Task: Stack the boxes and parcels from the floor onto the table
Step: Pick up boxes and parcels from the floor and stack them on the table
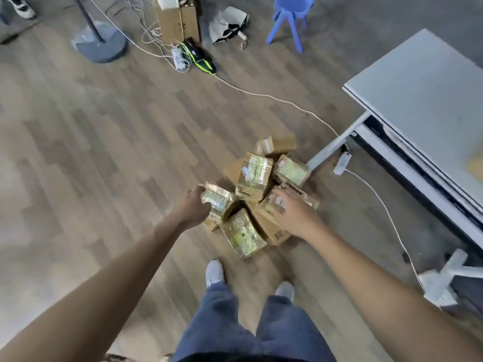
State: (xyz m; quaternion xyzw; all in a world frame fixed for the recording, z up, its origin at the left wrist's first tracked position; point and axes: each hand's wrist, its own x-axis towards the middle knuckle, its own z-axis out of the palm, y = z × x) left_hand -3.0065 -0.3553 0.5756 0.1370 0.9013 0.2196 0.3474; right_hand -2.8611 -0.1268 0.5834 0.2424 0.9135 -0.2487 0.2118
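Head view, looking down past both outstretched forearms to a heap of small cardboard boxes and taped parcels (257,190) on the wood-pattern floor (109,131), just in front of the person's white shoes (215,271) and blue jeans (251,325). The left hand (194,206) grips the left edge of a tape-wrapped parcel (218,201) at the near-left of the heap, fingers curled and clamped on its side. The right hand (294,212) lies over a flat brown box (271,227) at the near-right of the heap, fingers apart and extended; whether they touch the cardboard cannot be told. Between the two hands a glossy parcel with a pale green label (243,235) lies nearest the shoes, tilted. Behind it an upright labelled box (253,176) stands at the middle of the heap, with two more boxes beside and beyond it. The grey table (428,100) stands to the right, well apart from the heap, its slanted white leg (337,143) reaching the floor close to the farthest boxes. A white cable (261,94) crosses the floor to a power strip (342,163) beside that leg. In the background stand a blue plastic chair (290,17), a tall cardboard carton (177,19) and a round grey stand base (100,44).
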